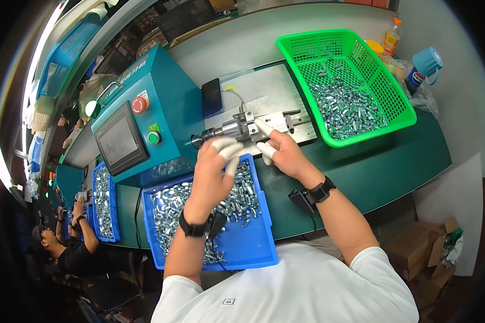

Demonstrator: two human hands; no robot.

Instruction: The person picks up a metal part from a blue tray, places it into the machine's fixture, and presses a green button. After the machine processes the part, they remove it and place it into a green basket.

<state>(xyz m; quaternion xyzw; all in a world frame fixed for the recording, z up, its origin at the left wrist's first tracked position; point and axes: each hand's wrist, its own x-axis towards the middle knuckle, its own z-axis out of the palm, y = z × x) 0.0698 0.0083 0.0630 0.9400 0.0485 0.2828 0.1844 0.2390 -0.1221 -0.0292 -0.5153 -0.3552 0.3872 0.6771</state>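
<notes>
My left hand (pixel 211 171), with white finger covers, is raised over the near blue tray (pixel 248 247), just in front of the machine's spindle (pixel 206 135). Its fingers curl toward the thumb, and whatever they may hold is hidden. My right hand (pixel 288 156), also in white finger covers, is at the metal clamping fixture (pixel 269 125). The index fingertip reaches the fixture's block while the thumb stays apart from it; no part shows between them. Many small shiny metal parts (pixel 170 207) lie in the blue tray.
The teal machine (pixel 170 102) carries a screen (pixel 121 141), a red button (pixel 140 104) and a green button (pixel 154 137). A phone (pixel 212 98) lies beside the fixture. At right stands a green basket (pixel 401 116) of metal parts. A co-worker (pixel 73 250) sits at far left.
</notes>
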